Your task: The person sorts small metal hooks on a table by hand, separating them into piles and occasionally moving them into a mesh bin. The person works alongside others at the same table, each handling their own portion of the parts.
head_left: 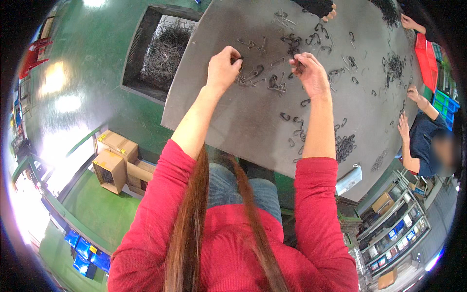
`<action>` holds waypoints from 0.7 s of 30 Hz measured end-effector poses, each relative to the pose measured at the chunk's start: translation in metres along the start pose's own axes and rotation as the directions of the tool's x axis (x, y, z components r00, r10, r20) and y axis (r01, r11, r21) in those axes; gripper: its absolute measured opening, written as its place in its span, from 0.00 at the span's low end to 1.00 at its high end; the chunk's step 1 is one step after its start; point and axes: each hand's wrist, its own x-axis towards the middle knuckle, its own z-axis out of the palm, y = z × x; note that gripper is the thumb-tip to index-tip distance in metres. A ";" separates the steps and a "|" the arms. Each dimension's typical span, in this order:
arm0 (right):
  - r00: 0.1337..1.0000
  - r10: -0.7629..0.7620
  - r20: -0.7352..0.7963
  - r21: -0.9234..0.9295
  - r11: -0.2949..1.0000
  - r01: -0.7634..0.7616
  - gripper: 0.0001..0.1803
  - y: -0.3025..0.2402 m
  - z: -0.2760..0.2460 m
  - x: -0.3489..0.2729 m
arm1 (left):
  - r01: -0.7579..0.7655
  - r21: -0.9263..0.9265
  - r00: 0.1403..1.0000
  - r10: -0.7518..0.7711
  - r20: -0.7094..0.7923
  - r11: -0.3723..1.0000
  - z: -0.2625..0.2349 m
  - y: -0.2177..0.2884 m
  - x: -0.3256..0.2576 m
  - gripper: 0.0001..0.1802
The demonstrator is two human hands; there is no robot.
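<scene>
My left hand [224,69] is over the grey tabletop [233,131] with thumb and fingers pinched together. A dark bit shows at its fingertips, too small to make out. To its right, my right hand [311,75] has its fingers curled around what looks like a dark metal hook, partly hidden by the fingers. Between and below the hands lie thin bent wire pieces [250,78] and a small heap of hooks [277,83]. Just beyond my right fingertips is a cluster of black hooks [293,43]. Beside my right forearm sits a denser pile of hooks [345,147].
A bin of tangled wire pieces [168,51] stands against the table's left edge. A blue-and-white packet [349,180] lies at the near right edge. Co-workers' hands [404,126] reach in from the right and far side. A red crate [426,63] and cardboard boxes [109,170] stand around.
</scene>
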 end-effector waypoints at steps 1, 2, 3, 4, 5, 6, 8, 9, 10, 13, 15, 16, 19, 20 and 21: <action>0.999 0.000 -0.051 -0.035 0.999 -0.002 0.08 -0.005 -0.009 -0.005 | 0.014 -0.157 1.000 -0.016 -0.010 0.988 -0.001 0.001 0.002 0.11; 0.996 -0.075 -0.053 -0.387 0.921 0.048 0.09 -0.005 -0.015 -0.005 | 0.261 -0.504 0.965 -0.213 0.151 0.824 -0.004 0.001 0.004 0.11; 0.989 -0.143 -0.028 -0.688 0.721 0.085 0.10 -0.003 -0.022 -0.004 | 0.485 -0.723 0.873 -0.322 0.366 0.493 -0.009 0.003 0.007 0.11; 0.980 -0.199 0.020 -0.898 0.427 0.105 0.11 -0.003 -0.024 -0.005 | 0.488 -0.789 0.868 -0.302 0.394 0.373 -0.014 0.010 0.004 0.11; 0.972 -0.223 0.077 -0.951 0.277 0.139 0.12 -0.003 -0.025 -0.006 | 0.504 -0.772 0.862 -0.285 0.420 0.387 -0.013 0.013 0.004 0.11; 0.962 -0.236 0.136 -0.979 0.120 0.167 0.13 -0.003 -0.025 -0.007 | 0.520 -0.754 0.854 -0.267 0.446 0.401 -0.010 0.017 0.005 0.11; 0.943 -0.215 0.255 -0.966 -0.104 0.238 0.16 0.001 -0.030 -0.006 | 0.468 -0.605 0.879 -0.269 0.393 0.644 -0.002 0.021 0.000 0.12; 0.950 -0.189 0.249 -0.967 -0.101 0.234 0.15 0.003 -0.032 -0.004 | 0.379 -0.424 0.913 -0.258 0.316 0.823 0.006 0.026 -0.002 0.12; 0.955 -0.163 0.248 -0.967 -0.103 0.233 0.15 0.002 -0.032 -0.003 | 0.273 -0.208 0.945 -0.222 0.240 0.939 0.014 0.033 -0.004 0.12; 0.935 -0.211 0.284 -0.959 -0.069 0.275 0.14 0.009 -0.038 -0.010 | -0.015 0.192 1.000 0.016 -0.003 0.981 0.045 0.030 -0.011 0.12; 0.930 -0.218 0.296 -0.955 -0.080 0.285 0.14 0.012 -0.041 -0.014 | -0.031 0.266 0.995 0.055 -0.084 0.964 0.060 0.033 -0.016 0.12; 0.939 -0.188 0.287 -0.957 -0.107 0.271 0.13 0.013 -0.042 -0.014 | -0.042 0.219 0.996 0.059 -0.072 0.975 0.062 0.033 -0.014 0.13; 0.988 -0.003 0.153 -0.964 0.220 0.150 0.12 0.001 -0.044 -0.019 | 0.041 0.172 0.997 -0.052 0.058 0.984 0.055 0.033 -0.008 0.14; 0.990 0.089 0.113 -0.922 0.382 0.071 0.11 -0.004 -0.044 -0.021 | 0.073 0.151 0.989 -0.092 0.117 0.986 0.047 0.038 -0.008 0.14; 0.982 0.099 0.160 -0.744 0.666 0.055 0.11 -0.002 -0.050 -0.021 | 0.203 -0.073 0.963 -0.186 0.195 0.976 0.040 0.039 -0.007 0.13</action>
